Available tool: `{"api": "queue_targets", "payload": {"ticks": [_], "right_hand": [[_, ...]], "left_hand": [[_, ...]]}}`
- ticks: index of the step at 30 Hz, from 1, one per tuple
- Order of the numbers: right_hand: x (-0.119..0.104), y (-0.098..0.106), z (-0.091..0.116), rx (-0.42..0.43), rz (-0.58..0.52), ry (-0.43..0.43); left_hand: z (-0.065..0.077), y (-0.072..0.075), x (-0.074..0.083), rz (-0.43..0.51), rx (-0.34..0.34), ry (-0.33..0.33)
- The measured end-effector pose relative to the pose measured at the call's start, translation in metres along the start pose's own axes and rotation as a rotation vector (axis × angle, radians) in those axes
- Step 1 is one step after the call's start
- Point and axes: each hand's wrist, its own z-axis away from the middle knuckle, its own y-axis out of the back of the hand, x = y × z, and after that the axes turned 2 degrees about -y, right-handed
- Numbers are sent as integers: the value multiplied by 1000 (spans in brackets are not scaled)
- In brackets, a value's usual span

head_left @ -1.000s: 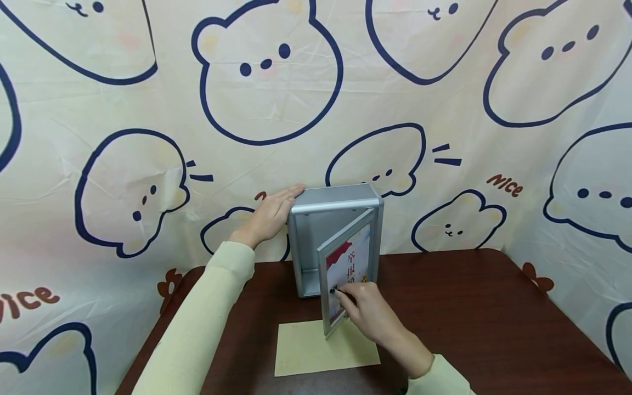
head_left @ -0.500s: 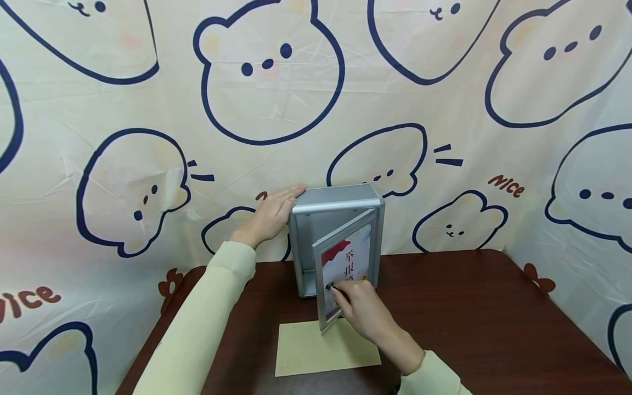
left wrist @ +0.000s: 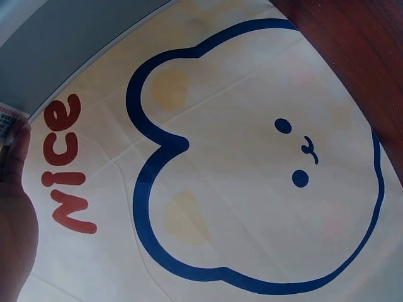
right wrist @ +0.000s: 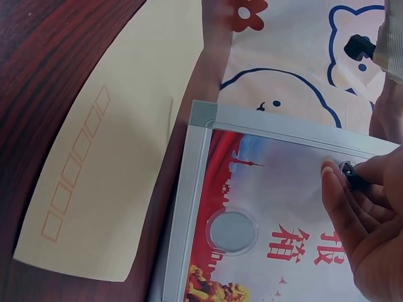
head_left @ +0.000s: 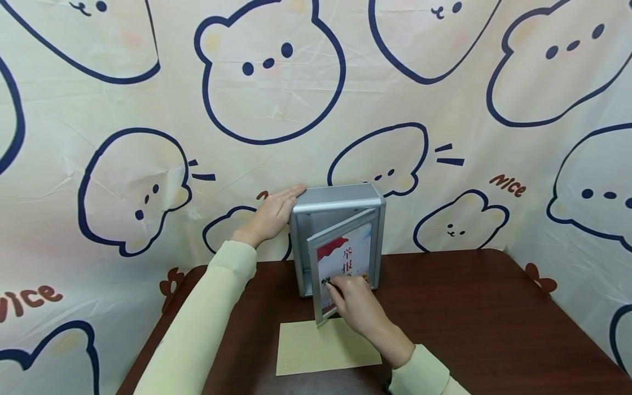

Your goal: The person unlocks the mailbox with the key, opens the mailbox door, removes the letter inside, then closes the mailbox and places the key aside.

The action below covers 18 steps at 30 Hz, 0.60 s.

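A grey metal report box (head_left: 340, 196) stands upright on the table, its framed door (head_left: 355, 249) swung partly outward. Red Chinese lettering and a red-and-blue picture cover the door panel. My right hand (head_left: 364, 307) pinches a small black-headed key (right wrist: 356, 180) at the lock near the door's free edge. Against the upper left edge of the box rests my left hand (head_left: 269, 216), fingers extended. Only part of that hand (left wrist: 19, 233) shows in the left wrist view, beside the box's grey side (left wrist: 69, 53). Little of the box's inside is visible behind the door.
A yellowish paper envelope (head_left: 323, 351) with a row of printed squares lies on the dark brown table (head_left: 469, 312) in front of the box. Right behind the box hangs a cream cloth (head_left: 266, 109) with cartoon bears.
The door has swung further inward, its free edge moving left and back toward the box. My right hand has moved with it, still pinching the key. My left hand has stayed on the box.
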Motion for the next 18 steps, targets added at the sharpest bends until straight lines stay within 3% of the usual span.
{"api": "queue_targets", "payload": {"ticks": [18], "right_hand": [[-3, -16, -16, 26, 47, -43]], "left_hand": [[0, 0, 0, 5, -4, 14]]}}
